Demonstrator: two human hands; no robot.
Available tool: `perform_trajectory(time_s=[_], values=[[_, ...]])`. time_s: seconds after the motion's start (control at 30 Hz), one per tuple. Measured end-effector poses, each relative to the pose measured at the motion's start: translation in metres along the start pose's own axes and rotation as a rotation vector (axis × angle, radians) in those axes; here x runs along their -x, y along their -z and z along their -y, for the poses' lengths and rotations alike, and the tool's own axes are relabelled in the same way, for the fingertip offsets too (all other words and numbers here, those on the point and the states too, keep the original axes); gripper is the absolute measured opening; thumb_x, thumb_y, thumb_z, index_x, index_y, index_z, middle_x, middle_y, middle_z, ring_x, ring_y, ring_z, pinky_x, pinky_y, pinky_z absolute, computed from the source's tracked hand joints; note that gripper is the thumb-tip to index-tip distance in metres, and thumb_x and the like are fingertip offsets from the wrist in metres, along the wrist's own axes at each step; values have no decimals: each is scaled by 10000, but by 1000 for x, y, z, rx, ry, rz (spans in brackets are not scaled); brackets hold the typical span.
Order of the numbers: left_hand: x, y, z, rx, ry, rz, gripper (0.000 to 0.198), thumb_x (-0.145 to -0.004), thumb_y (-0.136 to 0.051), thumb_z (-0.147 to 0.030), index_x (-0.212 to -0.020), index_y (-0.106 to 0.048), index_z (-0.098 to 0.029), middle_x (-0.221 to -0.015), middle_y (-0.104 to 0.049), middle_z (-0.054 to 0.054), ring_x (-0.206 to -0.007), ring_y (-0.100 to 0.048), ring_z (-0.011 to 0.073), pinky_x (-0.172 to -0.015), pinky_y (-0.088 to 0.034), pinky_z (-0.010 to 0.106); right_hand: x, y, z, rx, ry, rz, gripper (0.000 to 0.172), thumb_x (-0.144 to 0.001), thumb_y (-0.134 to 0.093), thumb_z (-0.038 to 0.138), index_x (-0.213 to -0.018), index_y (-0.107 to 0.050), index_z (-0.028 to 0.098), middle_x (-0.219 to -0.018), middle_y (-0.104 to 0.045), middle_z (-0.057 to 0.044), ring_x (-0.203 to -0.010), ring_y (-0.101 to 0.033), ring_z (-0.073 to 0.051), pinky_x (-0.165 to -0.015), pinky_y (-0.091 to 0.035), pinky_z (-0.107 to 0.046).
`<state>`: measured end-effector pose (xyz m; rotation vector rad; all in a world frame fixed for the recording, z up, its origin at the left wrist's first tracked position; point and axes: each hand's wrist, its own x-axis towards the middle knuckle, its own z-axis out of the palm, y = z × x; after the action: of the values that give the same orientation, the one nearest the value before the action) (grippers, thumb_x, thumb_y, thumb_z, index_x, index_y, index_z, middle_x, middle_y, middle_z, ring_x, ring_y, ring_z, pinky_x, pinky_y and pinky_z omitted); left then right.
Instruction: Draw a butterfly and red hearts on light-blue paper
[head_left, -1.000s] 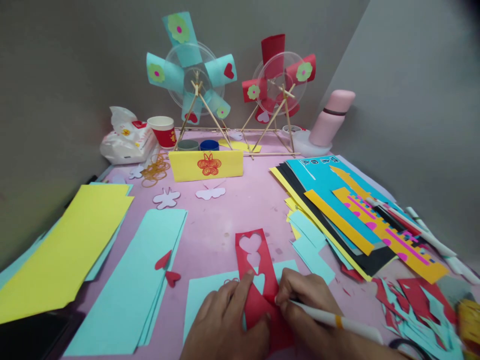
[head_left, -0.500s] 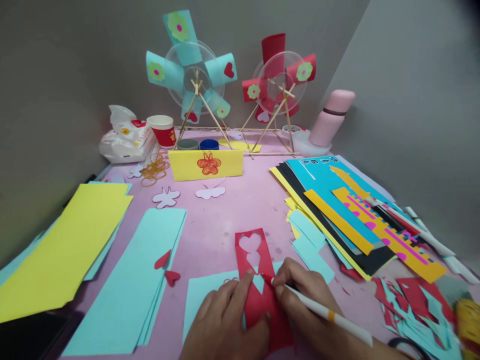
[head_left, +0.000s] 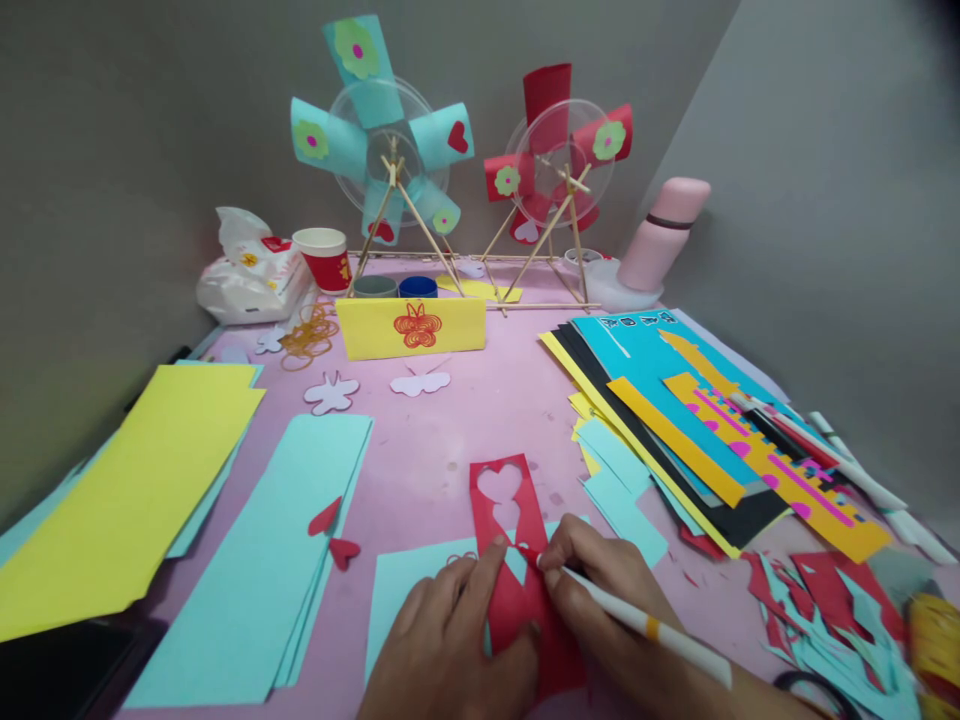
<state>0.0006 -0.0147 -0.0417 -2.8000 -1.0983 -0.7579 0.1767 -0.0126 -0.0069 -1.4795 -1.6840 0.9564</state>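
Observation:
A red paper strip (head_left: pixel 517 600) with heart-shaped holes lies on a light blue sheet (head_left: pixel 409 590) on the pink table (head_left: pixel 480 420). My left hand (head_left: pixel 450 640) lies flat on the strip's left edge, fingers stretched out, pressing it down. My right hand (head_left: pixel 600 590) is closed round a white pen (head_left: pixel 645 625) with a red tip. The tip touches the strip just below the cut-out hearts. Two small red hearts (head_left: pixel 334 535) lie loose to the left.
Stacks of light blue paper (head_left: pixel 270 560) and yellow paper (head_left: pixel 127 490) lie left. Coloured sheets (head_left: pixel 697 420) and red scraps (head_left: pixel 832 610) lie right. Two paper windmills (head_left: pixel 390 140), a folded yellow card (head_left: pixel 411 328), a paper cup (head_left: pixel 324 260) and a pink bottle (head_left: pixel 660 235) stand at the back.
My right hand has shifted the pen up the red strip, from near its lower middle to just below the heart holes. My left hand has stayed pressed on the strip.

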Motion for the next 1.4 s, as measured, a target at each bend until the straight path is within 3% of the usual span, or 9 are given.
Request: perform_trajectory(time_s=[0.47,0.97,1.4], values=[[-1,5,0,28,-8,51,232,-884,-373,-238,-803,-589,-265,-1235,-521,111,-982,-515,264,-769,-493,406,-2,-1,5,91,-24,-80,117,-740,-358,216,-650,-433,229,-504,-425,54,-442,-411,-131,-438,-313,-233],[2,-3,0,6,-4,-2,305,-880,-325,-206,-774,-603,-274,-1226,-537,127,-958,-518,273,-717,-484,407,0,0,5,70,-51,-69,83,-717,-355,220,-656,-410,230,-507,-407,57,-440,-388,-131,-440,-298,-235],[3,-3,-1,-12,18,19,189,-816,-432,-181,-777,-589,-279,-1242,-529,113,-941,-531,272,-692,-490,412,1,0,2,17,-4,-78,83,-712,-377,191,-642,-389,235,-493,-354,79,-418,-333,-108,-409,-248,-223]])
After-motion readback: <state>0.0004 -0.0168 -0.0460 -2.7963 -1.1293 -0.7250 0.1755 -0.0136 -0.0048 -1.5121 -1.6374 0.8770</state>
